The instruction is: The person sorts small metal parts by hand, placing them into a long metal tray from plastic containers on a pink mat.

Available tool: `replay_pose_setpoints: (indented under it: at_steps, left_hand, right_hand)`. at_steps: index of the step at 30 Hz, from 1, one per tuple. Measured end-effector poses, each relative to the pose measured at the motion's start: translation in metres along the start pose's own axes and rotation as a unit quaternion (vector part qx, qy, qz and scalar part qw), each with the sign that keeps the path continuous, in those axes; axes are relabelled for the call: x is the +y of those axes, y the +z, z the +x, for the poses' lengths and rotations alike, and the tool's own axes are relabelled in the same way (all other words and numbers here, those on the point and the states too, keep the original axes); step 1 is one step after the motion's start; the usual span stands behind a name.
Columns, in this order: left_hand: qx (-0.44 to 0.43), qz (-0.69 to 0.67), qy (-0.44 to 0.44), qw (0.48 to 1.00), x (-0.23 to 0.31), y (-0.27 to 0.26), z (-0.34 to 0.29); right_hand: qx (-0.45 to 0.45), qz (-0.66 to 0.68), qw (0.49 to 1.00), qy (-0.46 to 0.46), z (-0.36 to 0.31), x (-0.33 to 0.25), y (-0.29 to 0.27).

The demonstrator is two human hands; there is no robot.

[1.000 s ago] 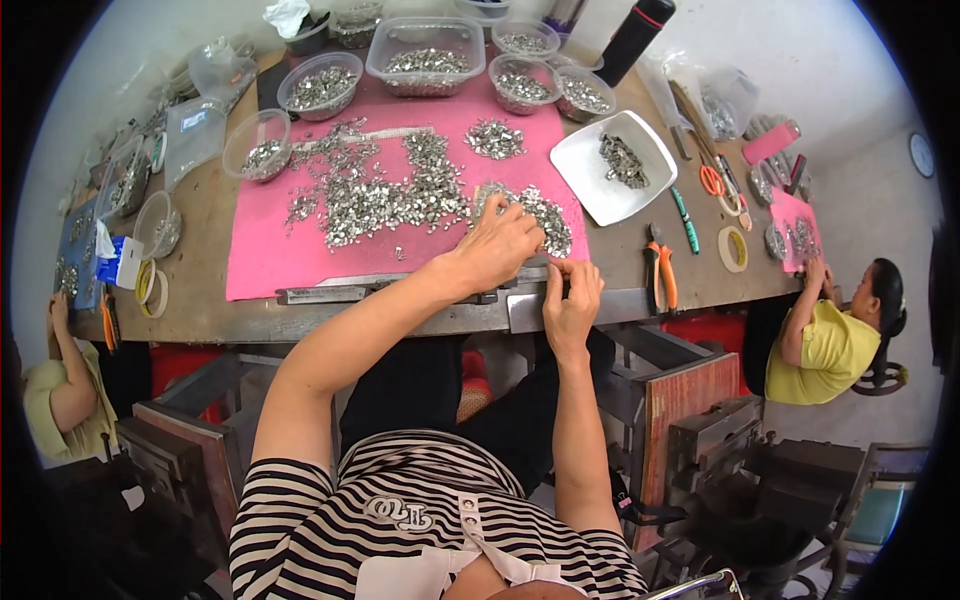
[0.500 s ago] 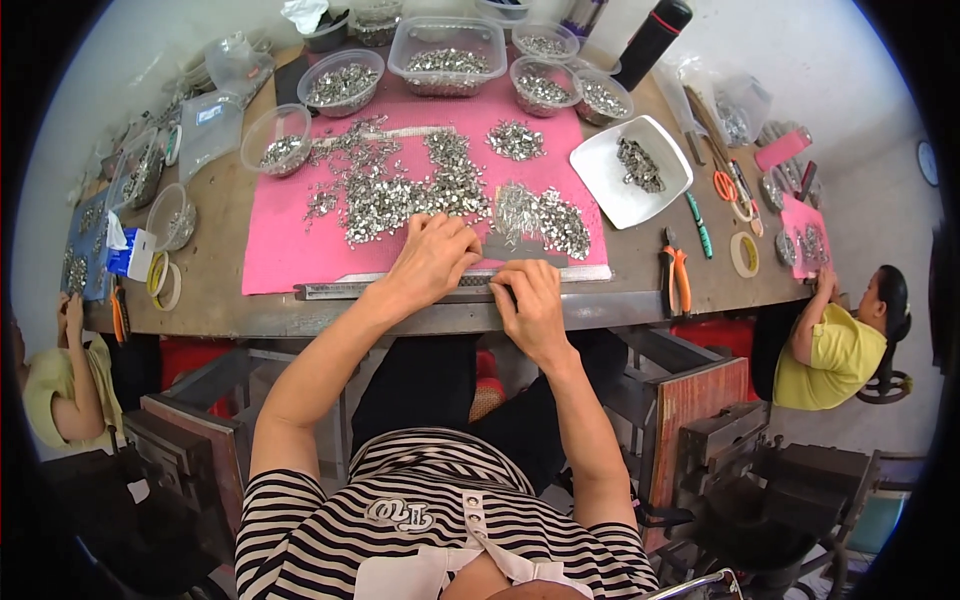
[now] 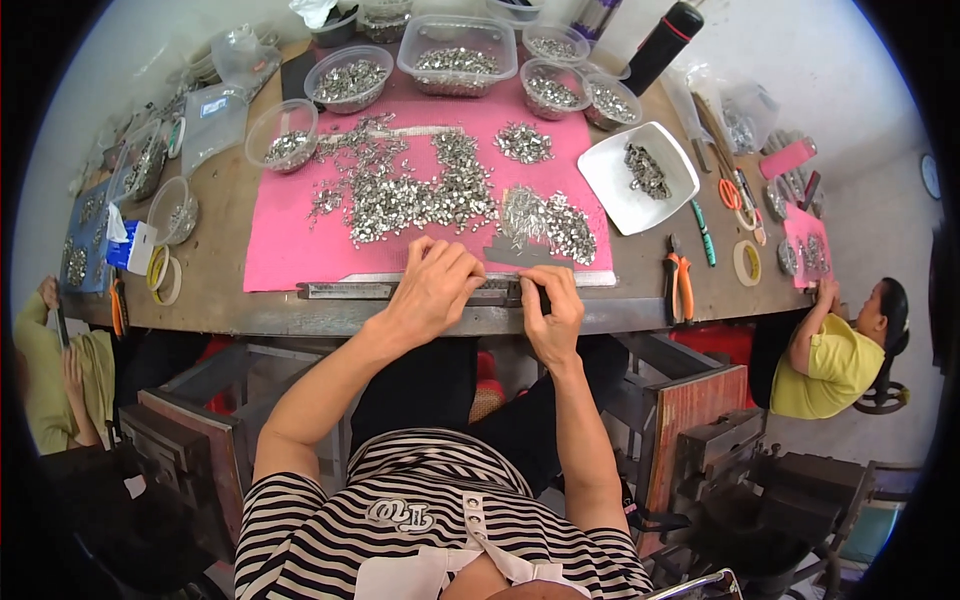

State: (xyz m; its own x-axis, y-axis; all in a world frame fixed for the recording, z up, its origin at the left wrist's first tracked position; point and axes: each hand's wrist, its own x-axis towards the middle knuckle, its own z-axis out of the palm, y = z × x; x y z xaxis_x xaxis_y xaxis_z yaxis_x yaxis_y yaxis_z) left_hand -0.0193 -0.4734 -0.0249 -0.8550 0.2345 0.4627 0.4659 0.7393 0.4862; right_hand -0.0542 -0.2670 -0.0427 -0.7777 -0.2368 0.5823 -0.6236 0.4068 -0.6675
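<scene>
A long, narrow grey metal bar (image 3: 345, 291) lies along the front edge of the table, in front of the pink mat (image 3: 285, 235). My left hand (image 3: 437, 288) rests over the bar's middle, its fingers bent and thumb and fingertips pinched together at the bar; what they hold, if anything, is too small to make out. Close to its right, my right hand (image 3: 553, 308) is closed at the bar too, with something small and dark between thumb and fingers. Behind my hands, small shiny metal pieces (image 3: 420, 200) are heaped on the mat. A flat grey plate (image 3: 525, 255) lies just beyond my right hand.
Clear tubs (image 3: 458, 62) of metal pieces line the back. A white tray (image 3: 620, 190) holds darker pieces at right. Orange-handled pliers (image 3: 683, 285), a tape roll (image 3: 747, 263), a green pen (image 3: 703, 235) and a black flask (image 3: 660, 50) stand or lie around. People sit at both sides.
My left hand has drawn slightly toward me. My right hand has shifted a little to the right along the bar. At far left, another person's hands have moved, now with a long dark thing.
</scene>
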Motion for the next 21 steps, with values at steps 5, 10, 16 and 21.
replay_pose_setpoints:
  at_steps: [5,10,16,21]
  left_hand:
    - [0.019,-0.018,0.003,1.0,0.002,0.008,-0.004]
    - [0.02,-0.017,0.014,1.0,0.005,0.004,-0.004]
    - [0.007,-0.024,-0.046,0.999,0.013,0.003,-0.004]
    - [0.028,-0.007,-0.075,0.997,0.017,0.011,-0.006]
  right_hand:
    - [-0.006,-0.017,1.0,-0.008,0.002,-0.001,-0.001]
    - [0.001,-0.026,1.0,-0.003,0.001,-0.003,0.0]
    - [0.002,-0.015,1.0,-0.012,-0.003,-0.001,0.001]
    - [0.005,-0.036,0.999,-0.025,0.016,0.008,-0.012]
